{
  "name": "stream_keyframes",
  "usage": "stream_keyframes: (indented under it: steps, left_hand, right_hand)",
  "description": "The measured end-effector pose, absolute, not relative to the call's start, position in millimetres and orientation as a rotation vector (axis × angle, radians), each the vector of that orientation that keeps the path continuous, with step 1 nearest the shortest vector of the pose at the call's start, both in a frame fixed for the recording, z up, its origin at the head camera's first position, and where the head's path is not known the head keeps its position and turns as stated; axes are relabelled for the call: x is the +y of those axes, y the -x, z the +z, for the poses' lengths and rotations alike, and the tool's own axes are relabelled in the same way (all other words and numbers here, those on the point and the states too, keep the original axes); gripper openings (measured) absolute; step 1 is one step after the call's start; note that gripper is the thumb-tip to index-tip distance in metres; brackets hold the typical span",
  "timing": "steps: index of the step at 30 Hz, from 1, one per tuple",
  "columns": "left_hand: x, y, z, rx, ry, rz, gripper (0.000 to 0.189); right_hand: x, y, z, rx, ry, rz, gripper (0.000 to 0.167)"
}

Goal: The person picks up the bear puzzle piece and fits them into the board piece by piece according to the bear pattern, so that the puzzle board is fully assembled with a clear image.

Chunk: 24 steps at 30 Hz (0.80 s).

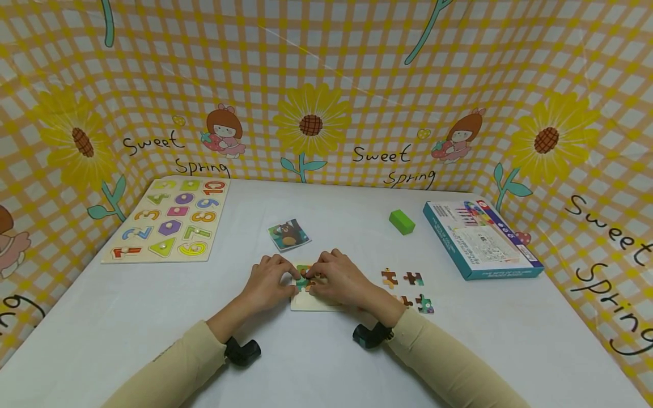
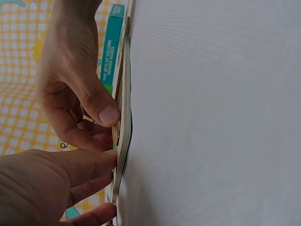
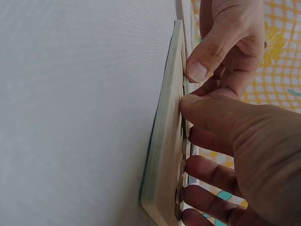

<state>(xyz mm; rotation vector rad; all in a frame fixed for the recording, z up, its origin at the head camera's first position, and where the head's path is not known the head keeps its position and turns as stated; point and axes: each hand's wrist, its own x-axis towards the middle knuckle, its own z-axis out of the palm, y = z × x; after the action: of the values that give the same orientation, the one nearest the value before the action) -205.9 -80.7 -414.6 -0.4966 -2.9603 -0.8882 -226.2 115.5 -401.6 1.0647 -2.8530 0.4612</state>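
"Touching what, those hands?"

"The left hand touches the left side of the puzzle board, mid-table; the right hand bends over it. Whether either pinches anything, I can't tell."

"Loose pieces?"

"Lying right of the board, nearer the right hand."

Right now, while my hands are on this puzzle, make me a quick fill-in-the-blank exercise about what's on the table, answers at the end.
1. The left hand and right hand touch the puzzle board; loose pieces lie on its ____ side.
2. The block near the teal box is coloured ____.
3. The number board's rightmost column reads 10, 9, ____, 7, 6.
4. The animal on the small card is a ____.

Missing words: right; green; 8; bear.
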Motion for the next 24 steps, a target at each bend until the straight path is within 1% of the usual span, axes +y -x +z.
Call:
stream_keyframes:
  steps: [24]
  left_hand:
    - [-80.4, 206.2, -415.4, -2.951, 0.497, -0.878, 0.016]
  right_hand:
    - [114.4, 226.7, -403.6, -2.853, -1.053, 0.458, 0.021]
